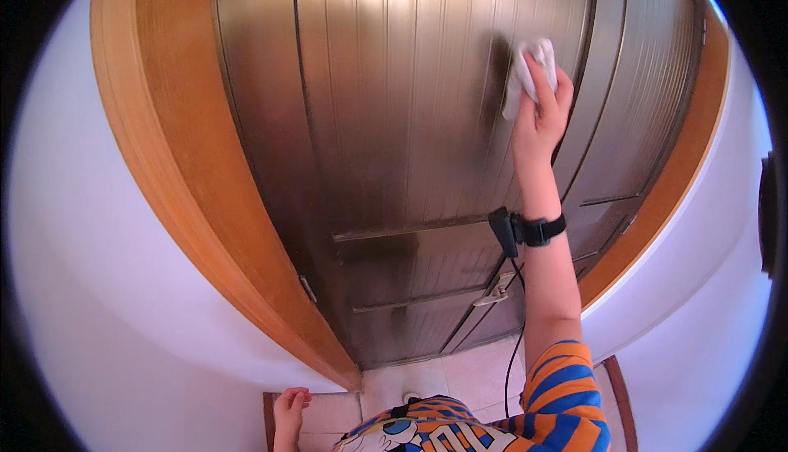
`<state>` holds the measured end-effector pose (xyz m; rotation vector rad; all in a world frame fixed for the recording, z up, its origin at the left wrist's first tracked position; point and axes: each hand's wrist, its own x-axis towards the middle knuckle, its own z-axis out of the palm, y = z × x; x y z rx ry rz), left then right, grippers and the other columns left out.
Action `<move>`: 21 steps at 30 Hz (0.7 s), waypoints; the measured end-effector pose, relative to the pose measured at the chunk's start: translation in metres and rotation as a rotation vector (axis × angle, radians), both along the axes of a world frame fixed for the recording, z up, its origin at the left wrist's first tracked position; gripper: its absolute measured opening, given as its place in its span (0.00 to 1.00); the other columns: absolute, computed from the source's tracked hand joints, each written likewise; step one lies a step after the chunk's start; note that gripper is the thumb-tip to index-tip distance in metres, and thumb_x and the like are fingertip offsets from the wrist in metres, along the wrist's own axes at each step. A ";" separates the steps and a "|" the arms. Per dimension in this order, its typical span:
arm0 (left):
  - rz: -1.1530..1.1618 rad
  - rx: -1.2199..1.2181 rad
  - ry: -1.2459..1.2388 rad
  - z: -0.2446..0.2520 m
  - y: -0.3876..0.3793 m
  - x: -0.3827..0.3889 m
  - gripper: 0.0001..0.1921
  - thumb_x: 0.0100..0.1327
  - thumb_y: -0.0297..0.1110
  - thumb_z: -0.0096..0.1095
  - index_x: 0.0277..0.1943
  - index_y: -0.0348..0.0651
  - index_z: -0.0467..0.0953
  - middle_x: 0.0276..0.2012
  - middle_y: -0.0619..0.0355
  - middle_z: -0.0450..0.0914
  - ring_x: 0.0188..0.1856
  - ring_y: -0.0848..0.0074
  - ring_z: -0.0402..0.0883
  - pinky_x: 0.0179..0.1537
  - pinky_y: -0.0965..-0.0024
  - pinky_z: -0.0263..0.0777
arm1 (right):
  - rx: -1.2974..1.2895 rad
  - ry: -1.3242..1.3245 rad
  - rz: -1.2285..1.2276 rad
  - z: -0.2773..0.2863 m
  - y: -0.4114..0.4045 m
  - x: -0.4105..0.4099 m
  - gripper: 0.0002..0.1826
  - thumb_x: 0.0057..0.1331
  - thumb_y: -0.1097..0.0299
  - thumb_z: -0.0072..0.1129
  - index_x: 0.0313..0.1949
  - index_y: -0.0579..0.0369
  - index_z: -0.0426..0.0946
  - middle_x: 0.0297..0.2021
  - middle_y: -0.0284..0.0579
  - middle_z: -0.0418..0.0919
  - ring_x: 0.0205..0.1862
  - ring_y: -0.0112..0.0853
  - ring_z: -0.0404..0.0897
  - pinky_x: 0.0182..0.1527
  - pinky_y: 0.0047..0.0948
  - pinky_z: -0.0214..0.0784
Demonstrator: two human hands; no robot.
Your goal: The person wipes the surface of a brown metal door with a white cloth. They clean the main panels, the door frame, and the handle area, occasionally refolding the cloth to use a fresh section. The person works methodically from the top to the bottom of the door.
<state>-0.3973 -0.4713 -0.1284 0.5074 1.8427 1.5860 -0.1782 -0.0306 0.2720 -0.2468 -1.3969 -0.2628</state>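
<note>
A white cloth point(512, 92) is held in my right hand point(543, 98), which is raised against the upper right part of a dark, bronze-coloured ribbed door panel point(394, 113). My fingers press the folded cloth near the panel's edge, and its lower end hangs to the left. On my right wrist is a black strap point(545, 230) with a small black device, from which a cable runs down. My left hand point(293, 401) hangs low at the bottom left, beside the wall, with its fingers loosely curled and nothing seen in it.
A door handle point(494, 295) sits low on the door, left of my right forearm. Orange-brown wooden frames point(184, 132) flank the door, with white walls point(92, 236) outside them. Pinkish floor tiles point(406, 381) lie below.
</note>
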 end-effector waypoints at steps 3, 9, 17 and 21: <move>0.014 0.003 -0.012 0.004 0.006 0.000 0.08 0.65 0.28 0.50 0.40 0.34 0.76 0.32 0.55 0.79 0.35 0.76 0.78 0.37 0.74 0.73 | -0.074 -0.133 0.023 0.022 -0.003 -0.019 0.25 0.56 0.84 0.49 0.51 0.45 0.74 0.49 0.51 0.67 0.50 0.45 0.68 0.53 0.34 0.62; -0.007 0.015 -0.041 0.005 0.018 -0.010 0.08 0.65 0.27 0.50 0.40 0.34 0.75 0.32 0.55 0.80 0.34 0.76 0.78 0.38 0.75 0.72 | 0.043 -0.193 -0.212 -0.065 -0.010 -0.050 0.25 0.48 0.84 0.54 0.47 0.50 0.76 0.47 0.51 0.70 0.48 0.45 0.70 0.51 0.41 0.64; -0.140 -0.083 0.066 -0.018 0.023 -0.020 0.09 0.64 0.30 0.51 0.41 0.34 0.75 0.33 0.55 0.80 0.37 0.74 0.79 0.37 0.73 0.73 | 0.228 -0.270 -0.314 -0.003 0.009 -0.031 0.16 0.54 0.79 0.55 0.43 0.51 0.78 0.46 0.49 0.73 0.48 0.46 0.71 0.49 0.39 0.67; -0.126 -0.046 0.057 -0.017 0.037 -0.019 0.09 0.64 0.30 0.51 0.41 0.35 0.75 0.33 0.55 0.80 0.37 0.75 0.79 0.38 0.73 0.73 | 0.236 -0.142 -0.269 0.063 0.006 -0.034 0.19 0.53 0.84 0.49 0.43 0.51 0.78 0.45 0.48 0.73 0.46 0.44 0.72 0.47 0.38 0.68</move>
